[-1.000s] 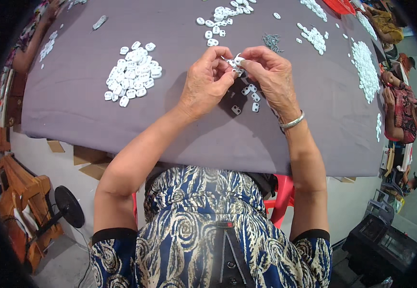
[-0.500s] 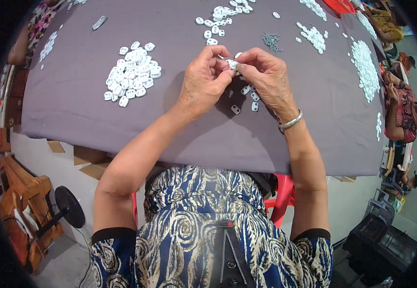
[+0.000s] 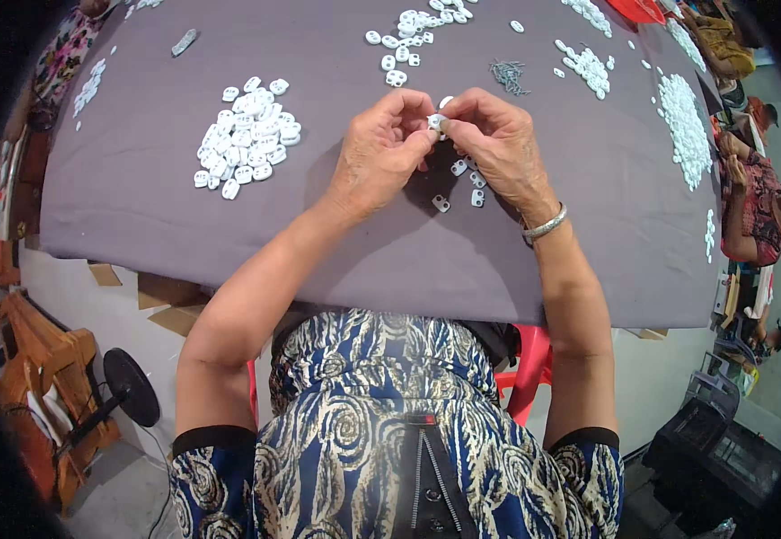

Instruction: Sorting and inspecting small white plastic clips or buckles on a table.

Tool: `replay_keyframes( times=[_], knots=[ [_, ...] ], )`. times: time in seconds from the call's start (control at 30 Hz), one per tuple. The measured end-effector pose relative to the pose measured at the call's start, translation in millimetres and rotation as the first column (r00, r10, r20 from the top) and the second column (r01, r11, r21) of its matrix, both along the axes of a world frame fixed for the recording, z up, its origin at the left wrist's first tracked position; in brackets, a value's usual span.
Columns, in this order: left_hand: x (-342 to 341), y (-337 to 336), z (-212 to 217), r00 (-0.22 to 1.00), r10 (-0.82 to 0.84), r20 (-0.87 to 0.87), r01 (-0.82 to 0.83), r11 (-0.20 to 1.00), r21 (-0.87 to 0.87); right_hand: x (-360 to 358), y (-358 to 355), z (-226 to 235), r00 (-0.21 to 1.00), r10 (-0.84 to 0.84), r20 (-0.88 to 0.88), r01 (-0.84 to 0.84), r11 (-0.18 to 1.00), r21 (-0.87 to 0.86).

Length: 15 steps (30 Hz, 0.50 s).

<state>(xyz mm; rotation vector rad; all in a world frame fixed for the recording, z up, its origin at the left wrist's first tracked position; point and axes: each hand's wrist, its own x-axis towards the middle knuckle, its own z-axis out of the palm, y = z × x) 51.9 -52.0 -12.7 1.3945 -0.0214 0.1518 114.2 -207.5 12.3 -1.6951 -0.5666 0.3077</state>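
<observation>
Over the grey cloth my left hand [image 3: 381, 154] and my right hand [image 3: 496, 148] meet, fingertips pinched together at a small white plastic piece with a hole [image 3: 435, 120]. The left thumb and index finger grip its left side; the right thumb and index finger press on its other side. Part of the piece is hidden by the fingers. Beneath the right hand lie several loose white blocks with holes [image 3: 477, 197]. To the left is a heap of white oval two-hole pieces [image 3: 245, 144]. Beyond my hands are scattered white ovals [image 3: 395, 79] and a small cluster of thin grey metal bits [image 3: 508, 77].
More white heaps [image 3: 683, 135] lie along the table's right side, and a red container [image 3: 636, 11] sits at the far right. A short grey object [image 3: 185, 42] rests at the far left. A black fan [image 3: 130, 386] stands on the floor. Other people sit around the table.
My left fingers have closed in more on the white piece, which shows its hole more plainly now. Both hands stay in nearly the same place.
</observation>
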Motion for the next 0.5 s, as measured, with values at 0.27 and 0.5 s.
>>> replay_keyframes(
  times=[0.27,0.5],
  knots=[
    [0,-1,2,1.000,0.018,-0.001,-0.018,0.999,0.027,-1,0,1,0.991,-0.041,0.129,0.047,0.998,-0.042],
    [1,1,-2,0.999,0.034,-0.008,-0.034,0.999,0.015,-3,-4,15,0.932,0.096,0.349,-0.018,0.975,-0.220]
  ],
)
